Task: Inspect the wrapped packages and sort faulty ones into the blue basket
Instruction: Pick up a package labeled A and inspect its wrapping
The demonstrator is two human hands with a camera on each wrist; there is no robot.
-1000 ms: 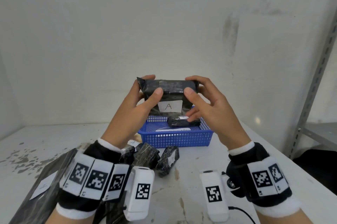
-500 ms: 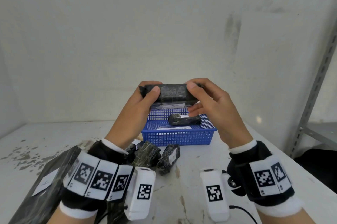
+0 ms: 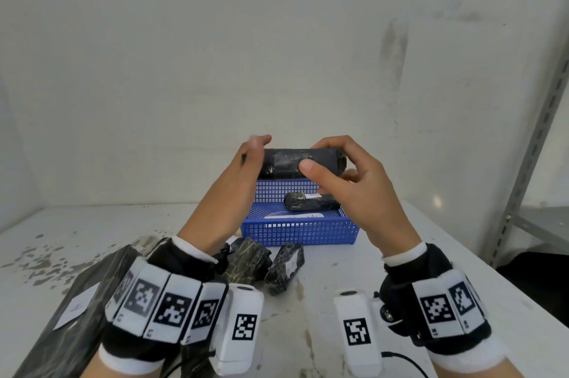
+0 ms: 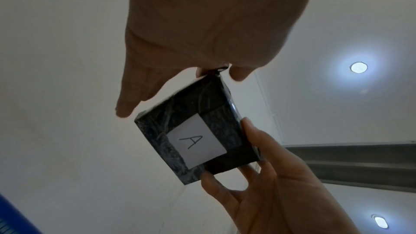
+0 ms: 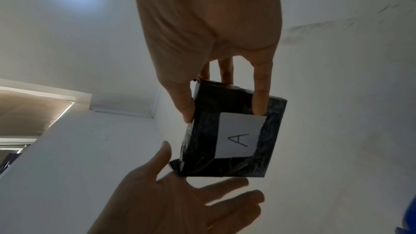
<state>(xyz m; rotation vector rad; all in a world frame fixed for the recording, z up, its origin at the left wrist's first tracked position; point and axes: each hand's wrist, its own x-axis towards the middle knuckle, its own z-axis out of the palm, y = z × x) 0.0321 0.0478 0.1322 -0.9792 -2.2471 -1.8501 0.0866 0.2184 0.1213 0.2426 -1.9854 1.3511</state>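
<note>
Black package (image 3: 286,163) aloft; one blue basket (image 3: 298,234)

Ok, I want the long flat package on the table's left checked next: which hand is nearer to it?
Left. The left hand is up at the held package, on the side of the long flat package; the right hand is farther right, over the blue basket.

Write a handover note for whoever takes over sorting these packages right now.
Right hand grips the package labelled A in the air by the blue basket; left hand lies open against its left end.
Done: one small package lies in the basket.
Left: judge A, then check the two small packages and the large flat package on the table.
</note>
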